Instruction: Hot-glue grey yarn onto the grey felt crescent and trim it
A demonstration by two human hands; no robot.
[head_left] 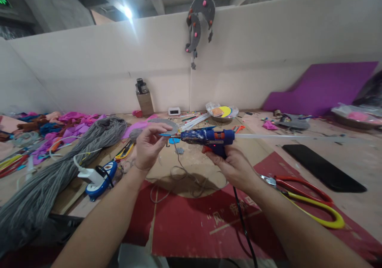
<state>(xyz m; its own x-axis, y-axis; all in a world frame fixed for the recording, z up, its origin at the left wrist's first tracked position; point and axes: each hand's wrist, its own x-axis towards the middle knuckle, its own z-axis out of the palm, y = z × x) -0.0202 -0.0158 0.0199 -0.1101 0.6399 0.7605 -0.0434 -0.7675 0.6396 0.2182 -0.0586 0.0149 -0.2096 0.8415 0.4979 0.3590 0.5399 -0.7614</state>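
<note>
My right hand (231,162) is wrapped round the handle of a blue hot glue gun (205,136), which points left. A long clear glue stick (268,136) sticks out of its back end. Between the thumb and fingers of my left hand (151,145) is a small blue piece (165,135), pinched right at the gun's nozzle; whether the two touch I cannot tell. Grey yarn (181,162) hangs down near the nozzle and loops on the cardboard below. Another flat blue piece (174,140) lies just behind.
Red-and-yellow-handled scissors (310,198) and a black phone (324,167) lie at right. A blue power strip (101,180) and a thick grey yarn bundle (74,160) are at left. Behind stand a bottle (145,99) and a bowl (222,119). The gun's black cord (243,220) hangs down in front.
</note>
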